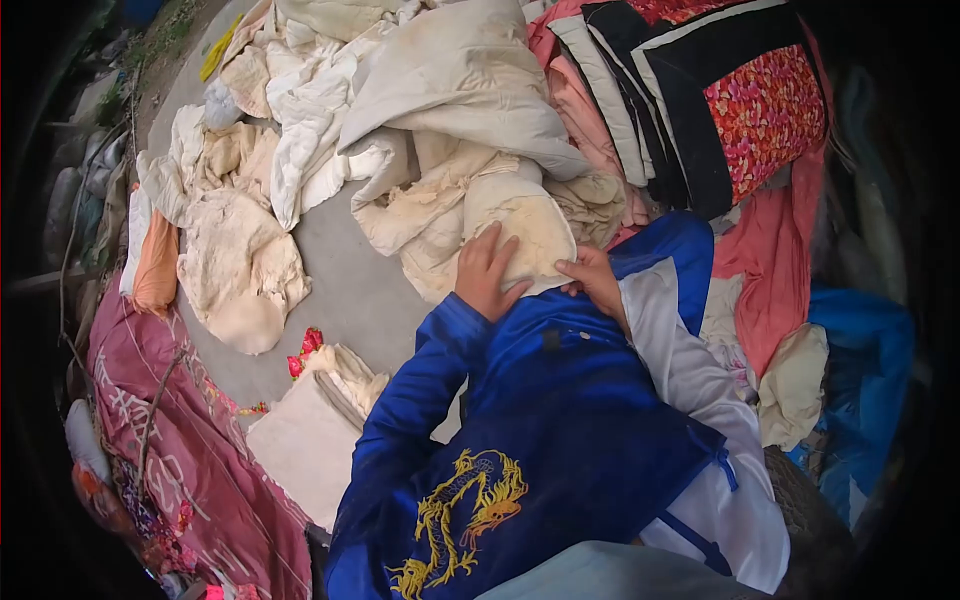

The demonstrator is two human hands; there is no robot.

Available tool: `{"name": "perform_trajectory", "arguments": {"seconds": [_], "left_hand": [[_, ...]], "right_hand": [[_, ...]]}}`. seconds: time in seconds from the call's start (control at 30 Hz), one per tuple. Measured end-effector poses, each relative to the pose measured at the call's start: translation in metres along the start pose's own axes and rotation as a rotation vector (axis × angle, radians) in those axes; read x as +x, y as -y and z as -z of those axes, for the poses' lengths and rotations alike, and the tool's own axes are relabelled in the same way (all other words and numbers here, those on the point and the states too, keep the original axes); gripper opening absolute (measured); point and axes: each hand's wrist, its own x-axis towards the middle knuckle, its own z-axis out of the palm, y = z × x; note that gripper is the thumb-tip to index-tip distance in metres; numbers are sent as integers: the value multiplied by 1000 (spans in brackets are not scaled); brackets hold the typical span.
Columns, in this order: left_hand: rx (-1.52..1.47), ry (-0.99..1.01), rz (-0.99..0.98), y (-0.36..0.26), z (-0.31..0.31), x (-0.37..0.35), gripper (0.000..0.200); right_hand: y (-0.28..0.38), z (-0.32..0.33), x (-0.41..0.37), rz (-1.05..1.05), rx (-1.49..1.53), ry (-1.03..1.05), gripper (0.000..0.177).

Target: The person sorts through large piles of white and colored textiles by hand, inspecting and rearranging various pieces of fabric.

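A cream padded cloth [538,235] with a rounded edge lies over my lap, joined to or lying on a larger crumpled heap of cotton wadding. My left hand [487,270] rests flat on its left side with the fingers spread. At its lower right edge, my right hand [597,280] pinches the rim between thumb and fingers. Just beyond both hands, a big grey-white folded quilt [460,85] covers part of the heap.
More cream wadding [243,262] lies to the left on a grey ground sheet [340,240]. Folded pale padding [305,440] sits by my left elbow. A black, white and red patterned quilt [765,125] is piled at upper right. Maroon cloth [190,430] borders the left.
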Motion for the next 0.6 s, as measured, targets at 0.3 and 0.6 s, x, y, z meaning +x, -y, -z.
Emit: {"name": "perform_trajectory", "arguments": {"seconds": [0.3, 0.6], "left_hand": [[-43, 58, 186, 28, -29, 49, 51], [-143, -257, 787, 166, -14, 49, 45]], "right_hand": [[-22, 21, -3, 140, -106, 21, 20], [-18, 17, -24, 221, -218, -6, 23]]}}
